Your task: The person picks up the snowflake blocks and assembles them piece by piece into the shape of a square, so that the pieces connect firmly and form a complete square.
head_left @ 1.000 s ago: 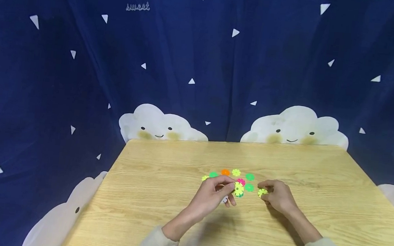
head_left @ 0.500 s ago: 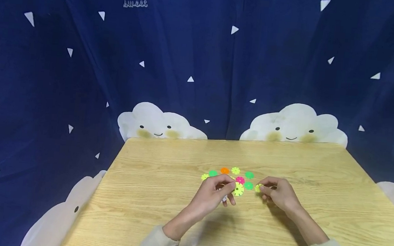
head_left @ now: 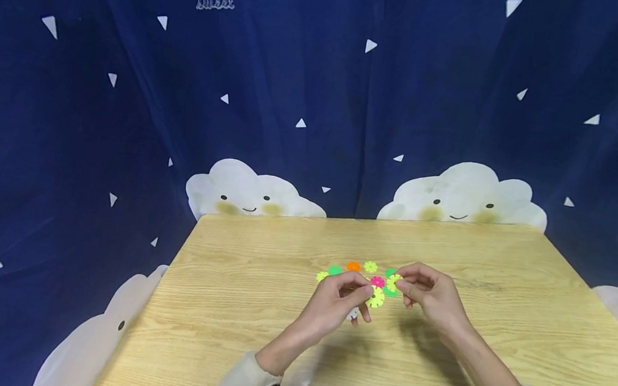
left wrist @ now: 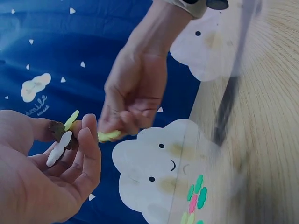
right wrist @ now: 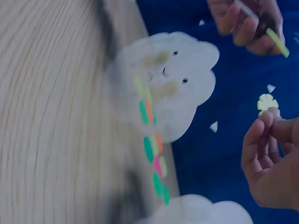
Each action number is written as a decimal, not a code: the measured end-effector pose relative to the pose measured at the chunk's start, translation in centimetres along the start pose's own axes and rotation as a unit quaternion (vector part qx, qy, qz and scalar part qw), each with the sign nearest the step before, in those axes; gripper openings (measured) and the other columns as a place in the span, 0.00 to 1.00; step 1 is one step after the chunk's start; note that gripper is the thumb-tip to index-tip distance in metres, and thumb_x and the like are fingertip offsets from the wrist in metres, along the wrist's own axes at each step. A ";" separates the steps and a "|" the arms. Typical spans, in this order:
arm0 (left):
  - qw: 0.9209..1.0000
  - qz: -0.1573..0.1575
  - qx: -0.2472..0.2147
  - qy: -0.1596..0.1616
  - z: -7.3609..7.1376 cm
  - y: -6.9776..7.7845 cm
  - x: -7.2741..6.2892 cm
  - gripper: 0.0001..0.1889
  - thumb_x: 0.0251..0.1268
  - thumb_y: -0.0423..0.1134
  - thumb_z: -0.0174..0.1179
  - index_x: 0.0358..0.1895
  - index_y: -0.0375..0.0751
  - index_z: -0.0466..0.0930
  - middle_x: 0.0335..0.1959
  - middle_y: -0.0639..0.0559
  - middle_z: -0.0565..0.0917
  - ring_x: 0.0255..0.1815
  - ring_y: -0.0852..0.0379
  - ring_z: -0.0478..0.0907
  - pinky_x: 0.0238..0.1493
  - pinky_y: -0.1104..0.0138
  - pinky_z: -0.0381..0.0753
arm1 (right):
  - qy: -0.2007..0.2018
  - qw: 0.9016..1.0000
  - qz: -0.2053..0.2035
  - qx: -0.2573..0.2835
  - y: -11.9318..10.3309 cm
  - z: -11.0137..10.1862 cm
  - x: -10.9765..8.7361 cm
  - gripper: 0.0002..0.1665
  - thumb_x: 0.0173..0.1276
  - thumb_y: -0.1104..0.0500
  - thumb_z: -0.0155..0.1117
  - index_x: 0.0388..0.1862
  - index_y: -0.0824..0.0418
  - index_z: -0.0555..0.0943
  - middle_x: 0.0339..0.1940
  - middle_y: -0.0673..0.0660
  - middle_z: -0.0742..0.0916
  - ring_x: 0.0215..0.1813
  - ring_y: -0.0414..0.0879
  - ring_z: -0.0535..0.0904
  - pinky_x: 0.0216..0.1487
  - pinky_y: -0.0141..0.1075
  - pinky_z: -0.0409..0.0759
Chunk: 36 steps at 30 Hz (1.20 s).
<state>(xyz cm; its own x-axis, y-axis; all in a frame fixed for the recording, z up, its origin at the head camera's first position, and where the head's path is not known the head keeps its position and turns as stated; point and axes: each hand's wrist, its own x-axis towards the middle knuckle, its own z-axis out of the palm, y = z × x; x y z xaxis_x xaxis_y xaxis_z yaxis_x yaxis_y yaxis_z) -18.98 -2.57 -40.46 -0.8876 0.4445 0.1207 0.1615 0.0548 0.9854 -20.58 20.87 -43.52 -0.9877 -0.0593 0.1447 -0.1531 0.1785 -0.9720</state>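
Observation:
Above the table, my left hand [head_left: 329, 302] pinches a small joined cluster of notched flower-shaped plastic discs. In the left wrist view the cluster shows a yellow disc [left wrist: 71, 120], a dark brown disc [left wrist: 57, 129] and a white disc [left wrist: 59, 149]. Between thumb and fingertips, my right hand [head_left: 435, 296] holds a single yellow disc [head_left: 392, 283], raised off the table and close to the cluster but apart from it. The right wrist view shows this disc [right wrist: 267, 102] with its lower edge covered by the fingertips.
Loose discs lie flat on the wooden table [head_left: 254, 311] beyond the hands: an orange one [head_left: 353, 266], a pink one [head_left: 377, 281], and several green and yellow ones. Some are partly hidden by the hands. A blue curtain [head_left: 275, 79] hangs behind the table.
My right hand has lifted the yellow disc from the table's surface and moved it up and left, toward the cluster. The left hand has stayed nearly still.

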 end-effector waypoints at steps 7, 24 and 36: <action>1.000 -0.001 -0.013 0.010 0.1 0.1 0.1 0.09 0.76 0.40 0.63 0.43 0.37 0.85 0.28 0.51 0.85 0.23 0.57 0.83 0.24 0.72 0.78 | -0.003 0.999 -0.035 0.023 -2.3 0.8 -1.3 0.12 0.72 0.64 0.70 0.48 0.72 0.81 0.33 0.52 0.86 0.25 0.43 0.80 0.29 0.35 0.82; 1.000 -0.002 -0.008 0.004 0.2 0.4 -0.1 0.10 0.74 0.40 0.64 0.41 0.35 0.87 0.30 0.41 0.88 0.21 0.56 0.83 0.24 0.74 0.77 | -0.016 0.995 -0.094 -0.007 -3.6 0.6 -2.2 0.04 0.67 0.66 0.73 0.39 0.65 0.86 0.31 0.54 0.87 0.24 0.44 0.79 0.28 0.36 0.80; 1.000 0.000 0.007 0.008 0.6 0.5 -0.2 0.08 0.74 0.37 0.64 0.37 0.35 0.86 0.27 0.48 0.88 0.20 0.59 0.82 0.22 0.75 0.74 | -0.016 0.988 -0.151 -0.030 -4.2 0.8 -2.5 0.04 0.65 0.71 0.73 0.37 0.66 0.87 0.30 0.52 0.85 0.23 0.45 0.79 0.26 0.36 0.81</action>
<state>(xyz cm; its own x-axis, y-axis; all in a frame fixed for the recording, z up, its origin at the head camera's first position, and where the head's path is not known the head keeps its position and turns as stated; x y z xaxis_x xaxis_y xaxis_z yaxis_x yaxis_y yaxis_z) -18.43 -2.08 -40.06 -0.8942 0.4303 0.1235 0.1681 0.0672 0.9835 -17.43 19.46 -39.97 -0.8951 -0.1504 0.4198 -0.4437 0.2062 -0.8721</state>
